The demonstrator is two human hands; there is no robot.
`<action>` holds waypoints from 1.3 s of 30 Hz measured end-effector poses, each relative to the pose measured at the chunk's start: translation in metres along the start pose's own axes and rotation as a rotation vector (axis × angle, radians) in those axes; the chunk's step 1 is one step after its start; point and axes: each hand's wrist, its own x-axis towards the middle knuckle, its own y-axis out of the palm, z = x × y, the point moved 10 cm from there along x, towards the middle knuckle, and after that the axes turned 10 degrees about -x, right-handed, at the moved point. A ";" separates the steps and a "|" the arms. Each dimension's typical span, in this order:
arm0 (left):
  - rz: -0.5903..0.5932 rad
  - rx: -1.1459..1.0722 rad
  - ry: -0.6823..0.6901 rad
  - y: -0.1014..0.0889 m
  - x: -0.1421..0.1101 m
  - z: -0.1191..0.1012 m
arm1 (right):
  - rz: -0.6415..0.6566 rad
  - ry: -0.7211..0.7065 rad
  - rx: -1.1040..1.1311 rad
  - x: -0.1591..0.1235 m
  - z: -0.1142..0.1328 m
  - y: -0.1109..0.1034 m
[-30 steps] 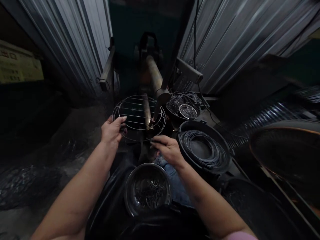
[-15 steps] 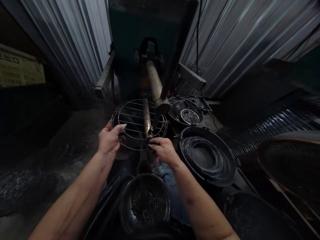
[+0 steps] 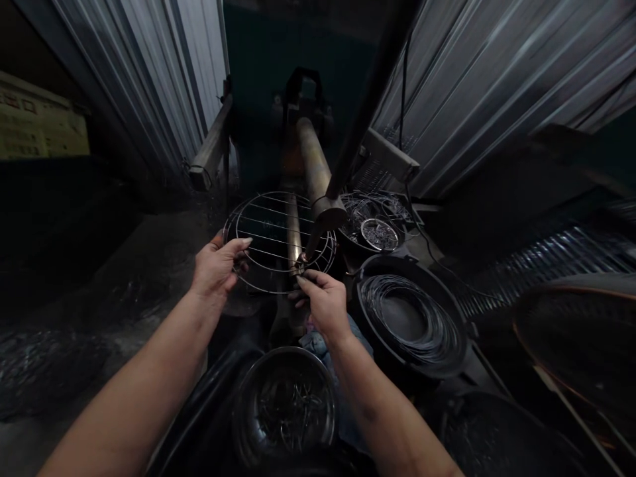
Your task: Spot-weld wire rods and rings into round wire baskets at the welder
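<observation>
A round wire rack (image 3: 268, 236) with parallel cross wires and a double outer ring lies between my hands, under the machine's thick upper arm (image 3: 318, 169). My left hand (image 3: 216, 265) is closed on its left rim, thumb on top. My right hand (image 3: 325, 298) pinches at the near rim, close to the welder's electrode tip (image 3: 301, 260); whether a small wire piece is also in those fingers I cannot make out. Beneath the rack runs the lower metal bar (image 3: 293, 225). A steel bowl (image 3: 237, 404) with short wire pieces sits below my hands.
Right of my hand, a black basin (image 3: 360, 318) holds coiled wire rings (image 3: 368, 298). Behind it is another basin with loose wire and a small dish (image 3: 380, 235) of bits. Stacked wire goods (image 3: 551, 258) stand right, a yellow crate (image 3: 44, 129) far left.
My right hand has turned more upright, its fingers nearer the electrode tip. The rack has shifted slightly, with my left hand still on its rim. The view has moved a little.
</observation>
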 end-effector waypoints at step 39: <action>0.073 0.022 -0.123 0.013 0.027 0.017 | -0.156 -0.226 -0.147 -0.005 0.011 -0.017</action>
